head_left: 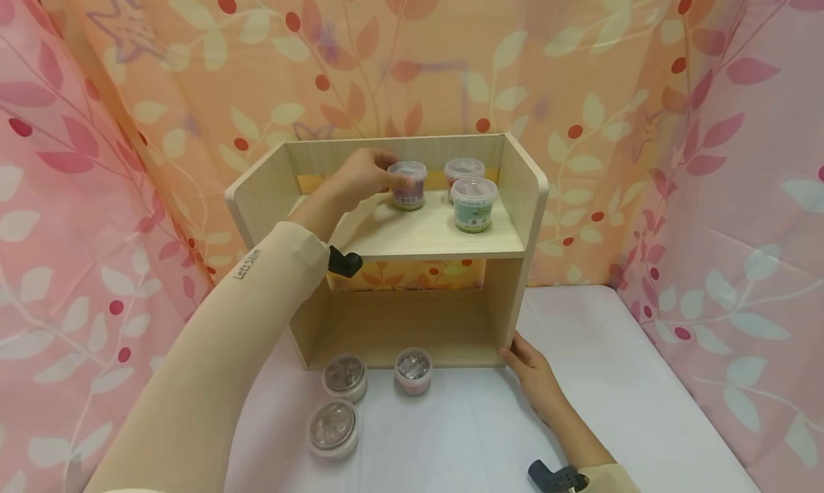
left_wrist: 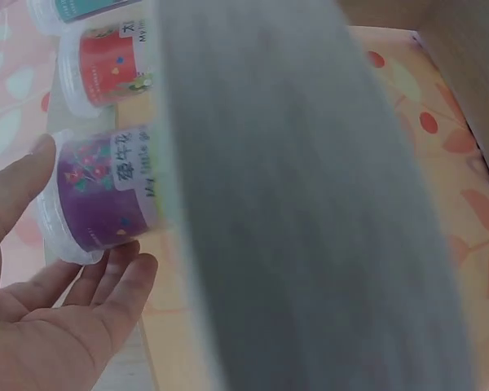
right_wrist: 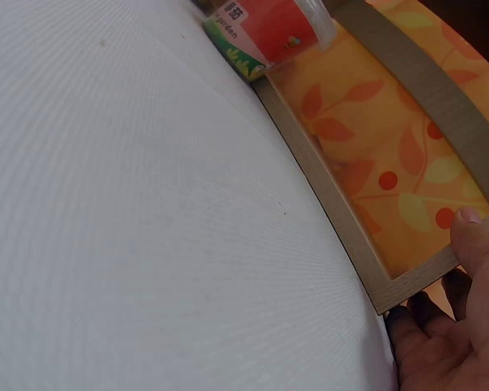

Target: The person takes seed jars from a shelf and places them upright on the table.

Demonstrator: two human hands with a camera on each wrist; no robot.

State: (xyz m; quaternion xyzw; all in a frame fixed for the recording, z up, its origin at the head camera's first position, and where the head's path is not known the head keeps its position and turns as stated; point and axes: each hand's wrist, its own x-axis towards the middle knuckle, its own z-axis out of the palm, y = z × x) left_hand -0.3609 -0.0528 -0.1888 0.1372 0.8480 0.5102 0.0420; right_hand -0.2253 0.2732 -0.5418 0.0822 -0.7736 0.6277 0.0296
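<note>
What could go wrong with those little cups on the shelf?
1. The purple cup might tip if the left hand lets go unevenly, because the thumb and fingers are up around its lid.
2. The right hand grips the side of the wooden shelf unit, so a hard tug could make the cups wobble.
3. The teal cup stands close to the red cup, so bumping one might knock the other.

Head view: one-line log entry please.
left hand: holds purple cup | right hand: grips shelf unit | upper shelf: red cup, teal cup | table: three cups
</note>
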